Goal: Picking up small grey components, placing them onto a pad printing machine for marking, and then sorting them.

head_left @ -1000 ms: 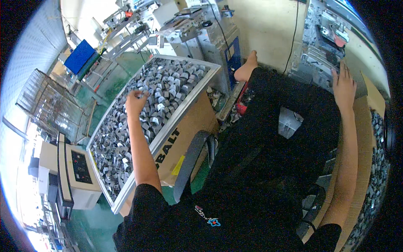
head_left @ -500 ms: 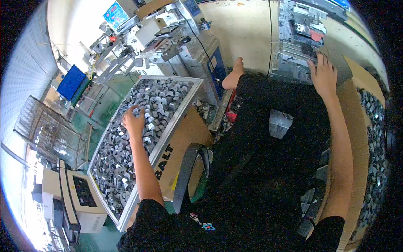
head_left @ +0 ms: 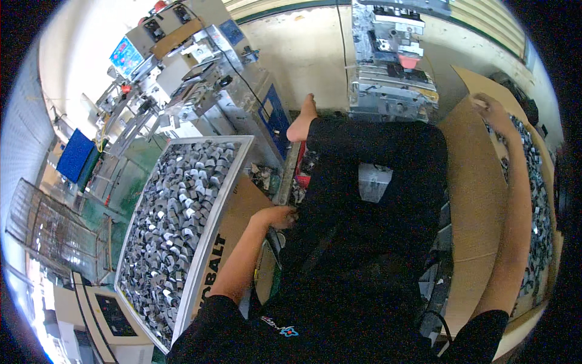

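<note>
My left hand [head_left: 277,216] is beside my left thigh, to the right of a light-framed tray [head_left: 244,148] heaped with small curved grey metal pieces [head_left: 182,194]. Its fingers are drawn together; whatever they hold is too blurred to make out. My right hand [head_left: 494,114] is over the far end of an open cardboard box [head_left: 470,200] holding many small dark and shiny metal pieces [head_left: 536,194]. Motion smears its bent fingers, so their grip is unclear. A metal press-like machine [head_left: 394,91] with a red part stands ahead of my knees.
The tray rests on a cardboard carton [head_left: 242,200]. Grey machine cabinets [head_left: 242,103] with cables stand beyond it at the left. A beige device [head_left: 112,312] sits at the lower left. A light grey piece [head_left: 374,182] lies between my legs, and a bare foot [head_left: 303,121] shows ahead.
My left hand has come from the tray's metal pieces rightward to my thigh. My right hand has left the machine and moved right over the cardboard box. The view has shifted.
</note>
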Demonstrator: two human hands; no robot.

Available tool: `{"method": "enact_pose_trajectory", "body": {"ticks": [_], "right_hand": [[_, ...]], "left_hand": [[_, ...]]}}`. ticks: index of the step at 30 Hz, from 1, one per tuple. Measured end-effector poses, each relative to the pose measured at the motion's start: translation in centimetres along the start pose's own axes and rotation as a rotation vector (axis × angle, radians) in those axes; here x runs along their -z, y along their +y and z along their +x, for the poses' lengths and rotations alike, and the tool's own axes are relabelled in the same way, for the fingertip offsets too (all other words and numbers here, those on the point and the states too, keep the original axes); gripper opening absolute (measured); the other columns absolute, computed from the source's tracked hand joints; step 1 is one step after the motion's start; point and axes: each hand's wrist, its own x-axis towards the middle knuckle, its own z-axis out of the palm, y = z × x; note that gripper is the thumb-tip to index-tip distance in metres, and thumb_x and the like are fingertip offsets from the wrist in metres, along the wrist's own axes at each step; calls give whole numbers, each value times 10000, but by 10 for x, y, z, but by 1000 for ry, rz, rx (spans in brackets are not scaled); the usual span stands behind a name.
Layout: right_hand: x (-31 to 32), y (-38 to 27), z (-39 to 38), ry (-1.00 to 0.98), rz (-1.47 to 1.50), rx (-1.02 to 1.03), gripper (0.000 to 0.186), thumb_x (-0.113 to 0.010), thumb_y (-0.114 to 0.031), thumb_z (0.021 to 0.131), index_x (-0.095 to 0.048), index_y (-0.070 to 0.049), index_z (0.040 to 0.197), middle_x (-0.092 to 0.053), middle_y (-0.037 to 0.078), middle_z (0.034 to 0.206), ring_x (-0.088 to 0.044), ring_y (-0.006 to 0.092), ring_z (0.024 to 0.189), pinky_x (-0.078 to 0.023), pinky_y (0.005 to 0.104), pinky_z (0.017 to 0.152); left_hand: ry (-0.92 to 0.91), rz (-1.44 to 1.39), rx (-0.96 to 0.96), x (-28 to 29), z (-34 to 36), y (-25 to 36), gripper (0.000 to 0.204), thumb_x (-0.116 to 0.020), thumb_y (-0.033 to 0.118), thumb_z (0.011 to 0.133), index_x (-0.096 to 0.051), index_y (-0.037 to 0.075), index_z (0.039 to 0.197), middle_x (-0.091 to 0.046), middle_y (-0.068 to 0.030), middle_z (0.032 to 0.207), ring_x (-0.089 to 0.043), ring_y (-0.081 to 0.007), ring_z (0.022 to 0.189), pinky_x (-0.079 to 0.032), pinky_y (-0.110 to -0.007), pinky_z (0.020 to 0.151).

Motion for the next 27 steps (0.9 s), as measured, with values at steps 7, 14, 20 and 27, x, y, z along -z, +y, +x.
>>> {"method": "enact_pose_trajectory", "body": {"ticks": [7, 14, 20, 27], "right_hand": [[-6, 174, -80, -264, -111, -547, 460, -758, -263, 844, -631, -14, 1210, -624, 190, 1290, -609, 335, 1148, -500, 416, 951], [-12, 153, -73, -78, -347, -310, 372, -678, -193, 818, -613, 27, 1112, -690, 238, 1018, -656, 418, 953, -514, 456, 844], [6, 93, -68, 182, -318, -207, 293, -584, -198, 943, -627, 25, 1128, -691, 231, 1069, -672, 375, 971, -512, 443, 843], [-8, 65, -66, 496, -9, -245, 286, -591, -246, 982, -664, -7, 1121, -721, 175, 958, -713, 252, 713, -538, 367, 710]], "left_hand": [[40, -106, 1, 0, 22, -10, 407, -615, 241, 926, -599, 54, 1287, -682, -181, 1186, -650, -334, 1097, -512, -419, 915], [-36, -113, 33, 24, 20, 53, 389, -588, 175, 940, -584, 58, 1310, -679, -172, 1211, -656, -346, 1096, -516, -430, 909], [323, 101, -206, 27, 35, 48, 300, -599, 172, 931, -646, 58, 1204, -701, -188, 1094, -691, -365, 942, -542, -447, 810], [861, 22, -601, 115, 34, 187, 192, -654, 165, 909, -713, 55, 1056, -718, -156, 1014, -685, -345, 942, -540, -405, 838]]}}
